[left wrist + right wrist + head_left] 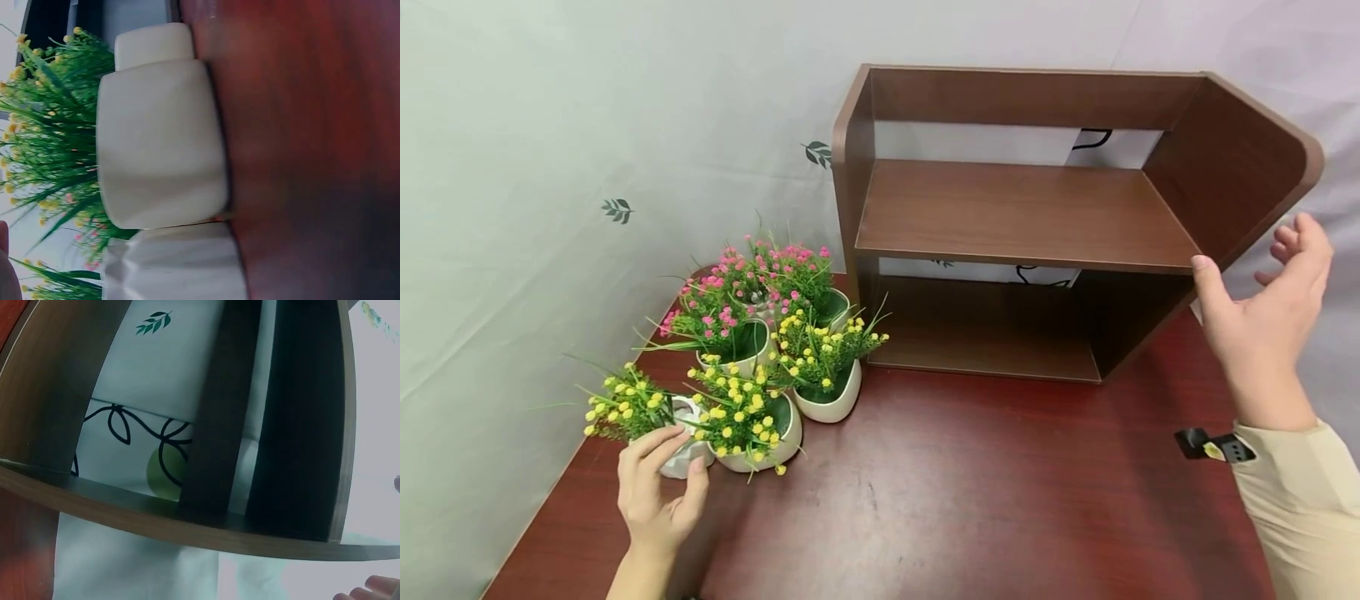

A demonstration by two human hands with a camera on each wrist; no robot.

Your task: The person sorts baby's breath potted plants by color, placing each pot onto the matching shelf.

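Note:
My left hand (658, 492) is at the near left, fingers loosely bent and thumb apart, beside a white ridged pot (688, 462) with yellow flowers. In the head view its fingertips overlap that pot's near side; the left wrist view shows the ridged pot (178, 265) with only a bit of finger at the left edge. Right of it stands a smooth cream pot (786, 446) of yellow flowers. My right hand (1270, 317), thumb and fingers spread, is by the right side panel of a brown two-tier wooden shelf (1015, 208). Its thumb tip overlaps the upper board's front corner.
Another cream pot of yellow flowers (831, 404) sits near the shelf's left foot. Behind are several pots with pink flowers (722, 292). Everything stands on a dark red table (925, 483) against a pale patterned cloth (700, 108). A black cord (1093, 140) shows behind the shelf.

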